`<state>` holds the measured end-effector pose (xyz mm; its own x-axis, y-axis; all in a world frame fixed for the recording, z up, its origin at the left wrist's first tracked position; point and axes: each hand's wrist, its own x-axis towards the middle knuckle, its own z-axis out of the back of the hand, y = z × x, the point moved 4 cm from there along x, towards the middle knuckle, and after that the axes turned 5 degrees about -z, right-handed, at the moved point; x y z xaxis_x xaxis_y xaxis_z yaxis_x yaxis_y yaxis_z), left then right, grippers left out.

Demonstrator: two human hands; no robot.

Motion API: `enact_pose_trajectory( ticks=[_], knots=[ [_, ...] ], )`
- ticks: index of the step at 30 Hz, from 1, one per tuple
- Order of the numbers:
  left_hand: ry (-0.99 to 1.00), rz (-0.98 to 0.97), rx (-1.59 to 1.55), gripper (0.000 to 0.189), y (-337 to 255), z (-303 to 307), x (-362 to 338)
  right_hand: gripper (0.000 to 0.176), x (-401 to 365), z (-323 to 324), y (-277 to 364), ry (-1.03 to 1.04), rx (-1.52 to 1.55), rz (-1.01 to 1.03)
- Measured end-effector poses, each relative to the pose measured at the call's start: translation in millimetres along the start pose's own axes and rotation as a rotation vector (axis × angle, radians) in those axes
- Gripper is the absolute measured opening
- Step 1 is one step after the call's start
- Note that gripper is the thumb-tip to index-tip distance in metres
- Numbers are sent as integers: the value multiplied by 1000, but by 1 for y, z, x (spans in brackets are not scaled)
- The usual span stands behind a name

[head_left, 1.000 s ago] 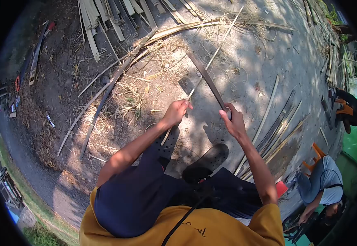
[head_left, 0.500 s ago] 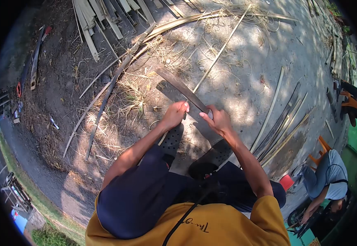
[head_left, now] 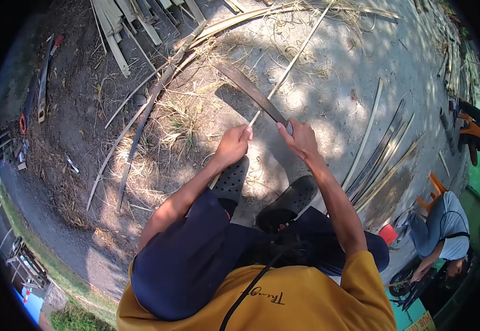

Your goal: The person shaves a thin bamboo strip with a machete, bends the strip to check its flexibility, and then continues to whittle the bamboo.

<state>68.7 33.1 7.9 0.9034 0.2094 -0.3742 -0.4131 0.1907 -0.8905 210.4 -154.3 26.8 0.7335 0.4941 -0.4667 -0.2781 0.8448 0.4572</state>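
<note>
1. Bamboo strip [head_left: 289, 65] — thin, pale and long. It runs from down by the left clog [head_left: 230, 182], through the left hand [head_left: 233, 146], then up and away over the dirt to the top of view.
2. Left hand is curled shut on the strip, thumb on top, pinching it and holding it off the ground ahead of the knees.
3. Knife [head_left: 251, 91] has a long dark blade. Right hand [head_left: 300, 140] is fisted round the handle, with the blade pointing up-left, away from the body.
4. Blade crosses the strip just past the left fingertips. The hands are close together, one on each side of the crossing. Can't tell if the edge actually bites.
5. My read: gripping right behind the crossing keeps the thin strip from whipping, and the edge faces away from fingers and legs.
6. The far end of the strip lies free among dry shavings.
7. Right clog [head_left: 289, 201] is planted just under the right forearm.
8. Further out — slats [head_left: 380, 160] fanned on the ground to the right, planks [head_left: 116, 33] stacked top-left.
9. Another person [head_left: 444, 231] bends over at lower right, well apart.
</note>
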Motion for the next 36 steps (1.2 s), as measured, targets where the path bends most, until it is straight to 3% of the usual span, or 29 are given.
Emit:
enact_pose_trajectory(
  ticks=[3, 12, 15, 16, 23, 27, 29, 32, 36],
  knots=[
    [-33, -144, -90, 35, -1, -2, 7, 59, -15, -16, 11, -45, 34, 45],
    [69, -8, -84, 31, 10, 8, -6, 67, 10, 11, 16, 47, 65, -34],
    [-20, -132, -66, 31, 1, 7, 4, 58, -14, -18, 25, -14, 30, 111],
    [-8, -119, 28, 30, -3, 9, 0, 65, -14, -17, 25, 71, 16, 102],
    [18, -2, 1, 34, 10, 15, -16, 68, 25, 17, 10, 51, -21, -8],
    [-35, -84, -44, 36, -5, 15, -1, 70, -14, -10, 29, 86, 23, 53],
    [37, -44, -33, 37, -9, 15, -7, 70, -13, -7, 27, 96, 10, 95],
    [2, -55, -15, 36, 8, 21, -32, 69, 21, 18, -1, -3, -29, -17],
    [9, -36, 23, 34, -7, 28, -25, 67, 32, 29, -6, 23, -28, -39]
  ],
)
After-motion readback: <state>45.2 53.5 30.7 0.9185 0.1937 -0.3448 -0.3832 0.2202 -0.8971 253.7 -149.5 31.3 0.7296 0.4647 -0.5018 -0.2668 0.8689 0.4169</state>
